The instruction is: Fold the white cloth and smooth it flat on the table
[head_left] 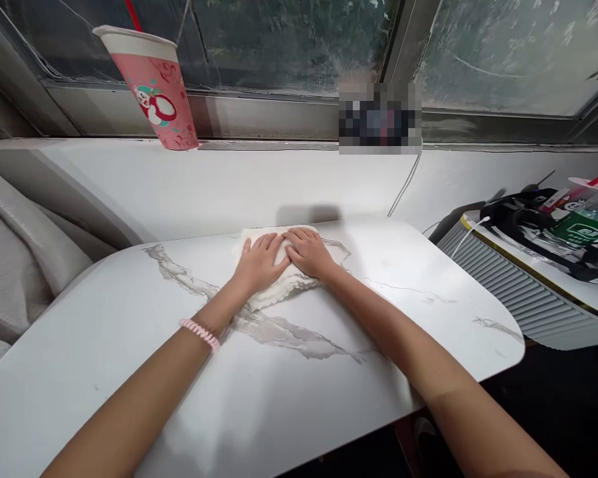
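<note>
A cream-white cloth (283, 287) with a ruffled near edge lies on the white marble-patterned table (204, 405), close to its far side. My left hand (262, 263) rests flat on the cloth's left part, fingers stretched forward. A pink coil band (199, 333) circles my left wrist. Over the cloth's right part lies my right hand (307, 252), palm down with its fingers extended. The two hands nearly meet at the thumbs. Part of the cloth is hidden beneath them.
On the window ledge stands a pink paper cup (157, 99) with a red straw, near a blurred-out item (380, 119). A ribbed white cabinet (508, 285) at right bears a green-labelled bottle (585, 226) and dark cables. Grey fabric (24, 252) hangs at left.
</note>
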Motion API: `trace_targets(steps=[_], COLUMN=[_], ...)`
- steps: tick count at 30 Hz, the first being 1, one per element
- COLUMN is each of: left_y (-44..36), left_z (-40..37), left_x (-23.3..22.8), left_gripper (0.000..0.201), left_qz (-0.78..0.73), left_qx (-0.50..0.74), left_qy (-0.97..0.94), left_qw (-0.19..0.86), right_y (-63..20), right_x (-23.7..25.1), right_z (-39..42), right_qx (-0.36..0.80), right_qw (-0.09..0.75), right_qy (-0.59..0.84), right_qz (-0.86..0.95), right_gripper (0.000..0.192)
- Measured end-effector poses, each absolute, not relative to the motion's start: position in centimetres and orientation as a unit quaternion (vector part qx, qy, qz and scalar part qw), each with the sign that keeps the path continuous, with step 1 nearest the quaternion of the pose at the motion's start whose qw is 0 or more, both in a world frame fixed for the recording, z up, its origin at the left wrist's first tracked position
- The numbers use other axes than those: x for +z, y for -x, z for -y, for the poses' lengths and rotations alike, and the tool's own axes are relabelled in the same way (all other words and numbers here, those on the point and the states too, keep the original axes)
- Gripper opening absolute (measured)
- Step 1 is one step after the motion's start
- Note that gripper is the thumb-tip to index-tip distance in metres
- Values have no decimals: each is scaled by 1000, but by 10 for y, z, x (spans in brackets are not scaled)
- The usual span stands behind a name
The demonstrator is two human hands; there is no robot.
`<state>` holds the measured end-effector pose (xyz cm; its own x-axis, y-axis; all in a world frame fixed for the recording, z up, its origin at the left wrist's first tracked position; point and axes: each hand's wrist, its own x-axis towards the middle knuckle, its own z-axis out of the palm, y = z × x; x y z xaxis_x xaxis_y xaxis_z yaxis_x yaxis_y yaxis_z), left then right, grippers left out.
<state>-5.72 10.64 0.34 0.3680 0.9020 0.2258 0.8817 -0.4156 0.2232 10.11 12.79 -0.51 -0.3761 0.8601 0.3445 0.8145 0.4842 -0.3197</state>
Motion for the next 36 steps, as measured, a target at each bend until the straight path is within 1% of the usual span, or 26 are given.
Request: trace_targets(steps=[8, 18, 26, 31, 33, 36], left_y=[67, 69, 70, 69, 70, 72], left_z=[-141, -136, -114, -88, -74, -48], left_x=[4, -3, -2, 0, -1, -3], left_gripper=[52, 51, 51, 49, 50, 51], left_qz=[-547, -549, -548, -541, -535, -521], left_qx=[165, 175, 164, 160, 161, 164], left_qy=[-820, -817, -820, -825, -829, -838], left_qw=[40, 20, -6, -20, -19, -12], right_y=[-88, -89, -91, -91, -90, -90], right_x=[-4, -9, -11, -9, -7, -4], right_z=[-160, -161, -133, -104, -88, -57], right_qx=[64, 77, 54, 46, 43, 48], right_qw=[255, 294, 345, 332, 321, 304], right_qy=[524, 515, 495, 500, 503, 510], right_qz=[810, 802, 795, 799, 802, 803], right_gripper=[38, 38, 35, 34, 38, 50])
